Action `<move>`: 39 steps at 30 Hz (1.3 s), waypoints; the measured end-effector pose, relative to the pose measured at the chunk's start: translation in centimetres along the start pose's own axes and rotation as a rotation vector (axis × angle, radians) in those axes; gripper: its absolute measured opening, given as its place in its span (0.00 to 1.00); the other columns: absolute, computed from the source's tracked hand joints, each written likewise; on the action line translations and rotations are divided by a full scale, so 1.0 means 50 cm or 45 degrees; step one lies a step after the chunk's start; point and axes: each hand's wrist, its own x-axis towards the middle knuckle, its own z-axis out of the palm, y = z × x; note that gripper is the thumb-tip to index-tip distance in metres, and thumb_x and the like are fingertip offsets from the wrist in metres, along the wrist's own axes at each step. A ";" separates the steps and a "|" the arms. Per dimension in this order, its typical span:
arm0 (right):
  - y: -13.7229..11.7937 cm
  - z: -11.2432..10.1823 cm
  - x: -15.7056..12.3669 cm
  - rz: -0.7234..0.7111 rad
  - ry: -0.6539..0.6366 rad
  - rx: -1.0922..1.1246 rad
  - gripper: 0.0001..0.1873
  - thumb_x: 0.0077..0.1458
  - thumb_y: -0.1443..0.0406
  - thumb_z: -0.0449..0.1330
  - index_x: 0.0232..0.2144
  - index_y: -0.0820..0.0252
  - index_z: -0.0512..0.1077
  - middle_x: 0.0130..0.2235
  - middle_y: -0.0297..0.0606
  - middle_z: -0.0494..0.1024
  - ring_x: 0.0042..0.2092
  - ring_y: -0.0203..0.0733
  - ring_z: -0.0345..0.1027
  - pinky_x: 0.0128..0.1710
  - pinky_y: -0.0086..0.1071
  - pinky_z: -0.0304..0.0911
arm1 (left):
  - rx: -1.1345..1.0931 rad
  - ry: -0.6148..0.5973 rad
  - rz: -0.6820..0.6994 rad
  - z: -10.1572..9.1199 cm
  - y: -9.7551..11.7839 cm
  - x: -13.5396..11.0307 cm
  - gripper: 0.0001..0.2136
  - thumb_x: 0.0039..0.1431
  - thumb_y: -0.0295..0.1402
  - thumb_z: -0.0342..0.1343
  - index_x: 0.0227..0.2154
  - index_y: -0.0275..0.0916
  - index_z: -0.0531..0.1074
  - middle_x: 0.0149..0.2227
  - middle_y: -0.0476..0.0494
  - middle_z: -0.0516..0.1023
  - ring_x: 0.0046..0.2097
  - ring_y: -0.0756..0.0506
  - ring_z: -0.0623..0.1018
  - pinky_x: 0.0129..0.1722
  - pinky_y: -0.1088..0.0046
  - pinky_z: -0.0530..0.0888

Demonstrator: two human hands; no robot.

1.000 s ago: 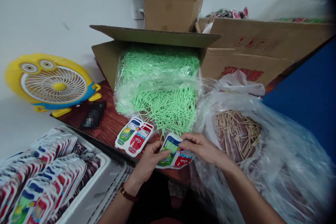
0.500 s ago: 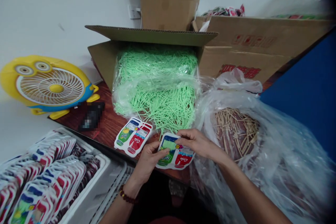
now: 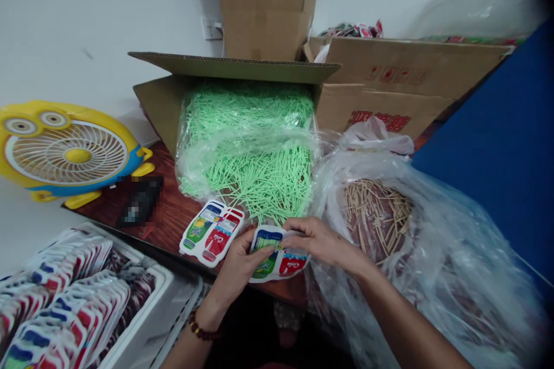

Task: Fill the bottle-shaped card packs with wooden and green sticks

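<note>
A flat packet (image 3: 294,266) printed with a green Sprite bottle and a red Cola bottle is between my hands at the table's front edge. Thin green sticks show through its clear window on the Sprite side. My left hand (image 3: 239,265) pinches its left side, thumb lying on the front. With fingers closed, my right hand (image 3: 319,244) grips the upper right part and hides some of the print. Just left lies a small stack of similar packets (image 3: 212,233). Behind them, a heap of green sticks (image 3: 268,179) spills out of a plastic-lined carton (image 3: 158,104).
A clear plastic bag (image 3: 441,230) holding brown sticks (image 3: 381,213) lies at right. A white crate (image 3: 167,277) full of packets stands lower left. A yellow fan (image 3: 78,155) and a dark, blurred object (image 3: 141,202) are on the table's left. More cartons (image 3: 393,83) stand behind.
The whole view has shifted, so things sit a little further left and lower. Both hands stay on the packet; the green sticks in its window look more spread out.
</note>
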 end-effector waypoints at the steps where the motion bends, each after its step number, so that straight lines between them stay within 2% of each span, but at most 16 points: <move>1: 0.005 -0.007 -0.005 0.005 0.016 -0.018 0.06 0.52 0.62 0.61 0.27 0.59 0.75 0.24 0.29 0.70 0.27 0.34 0.58 0.25 0.25 0.51 | 0.006 0.010 0.004 0.002 0.002 0.002 0.12 0.52 0.34 0.62 0.40 0.37 0.74 0.38 0.45 0.80 0.37 0.45 0.78 0.40 0.68 0.75; 4: 0.017 -0.021 -0.021 0.019 0.077 -0.038 0.08 0.53 0.61 0.60 0.25 0.59 0.73 0.22 0.28 0.68 0.26 0.33 0.57 0.25 0.25 0.50 | 0.074 0.001 0.007 0.012 0.003 0.007 0.14 0.50 0.33 0.64 0.40 0.37 0.73 0.38 0.46 0.79 0.38 0.46 0.77 0.40 0.70 0.75; 8: 0.022 -0.017 -0.036 0.042 0.122 -0.016 0.08 0.54 0.62 0.59 0.26 0.59 0.72 0.22 0.28 0.67 0.25 0.32 0.55 0.24 0.26 0.49 | 0.187 -0.007 0.018 0.037 -0.004 0.011 0.17 0.47 0.33 0.66 0.40 0.37 0.72 0.36 0.47 0.79 0.36 0.46 0.77 0.37 0.72 0.74; 13: 0.021 -0.003 -0.047 0.030 0.136 0.049 0.07 0.54 0.62 0.59 0.26 0.58 0.72 0.23 0.28 0.67 0.26 0.32 0.57 0.24 0.25 0.49 | 0.170 -0.029 -0.028 0.058 -0.016 0.007 0.14 0.48 0.34 0.65 0.38 0.36 0.73 0.35 0.45 0.81 0.33 0.46 0.77 0.34 0.72 0.74; 19: 0.041 0.001 -0.073 -0.007 0.191 0.021 0.08 0.54 0.61 0.60 0.26 0.59 0.73 0.23 0.28 0.67 0.26 0.32 0.56 0.25 0.24 0.52 | 0.300 -0.031 -0.038 0.065 -0.039 0.007 0.07 0.48 0.34 0.64 0.28 0.35 0.76 0.26 0.47 0.80 0.29 0.46 0.76 0.31 0.73 0.73; 25: 0.052 -0.029 -0.117 0.036 0.217 -0.031 0.14 0.55 0.57 0.60 0.25 0.61 0.72 0.23 0.28 0.68 0.26 0.31 0.59 0.25 0.23 0.52 | 0.470 -0.151 -0.078 0.100 -0.032 0.011 0.07 0.50 0.35 0.61 0.27 0.35 0.76 0.26 0.48 0.79 0.28 0.47 0.75 0.29 0.75 0.72; 30: 0.063 -0.052 -0.148 0.075 0.290 -0.099 0.17 0.55 0.55 0.60 0.23 0.62 0.72 0.21 0.27 0.65 0.25 0.30 0.57 0.23 0.23 0.49 | 0.396 -0.238 -0.108 0.129 -0.040 0.024 0.08 0.51 0.36 0.61 0.26 0.35 0.76 0.26 0.48 0.79 0.28 0.47 0.75 0.29 0.76 0.72; 35: 0.067 -0.070 -0.159 0.016 0.371 -0.029 0.13 0.56 0.58 0.60 0.26 0.61 0.73 0.22 0.27 0.68 0.26 0.30 0.60 0.25 0.23 0.52 | 0.298 -0.209 -0.273 0.158 -0.040 0.040 0.11 0.45 0.37 0.65 0.30 0.36 0.77 0.27 0.47 0.81 0.28 0.46 0.77 0.28 0.74 0.74; 37: 0.067 -0.077 -0.161 -0.003 0.386 -0.056 0.12 0.56 0.58 0.60 0.27 0.61 0.73 0.22 0.27 0.68 0.26 0.30 0.59 0.25 0.23 0.52 | 0.353 -0.180 -0.227 0.168 -0.039 0.044 0.10 0.44 0.37 0.65 0.28 0.36 0.77 0.26 0.47 0.81 0.27 0.45 0.77 0.28 0.73 0.74; 39: 0.070 -0.083 -0.165 -0.011 0.387 -0.110 0.13 0.57 0.58 0.59 0.26 0.61 0.73 0.22 0.27 0.67 0.25 0.30 0.59 0.25 0.23 0.51 | 0.464 -0.165 -0.109 0.173 -0.040 0.049 0.08 0.45 0.35 0.64 0.25 0.36 0.77 0.24 0.48 0.80 0.27 0.46 0.76 0.28 0.75 0.73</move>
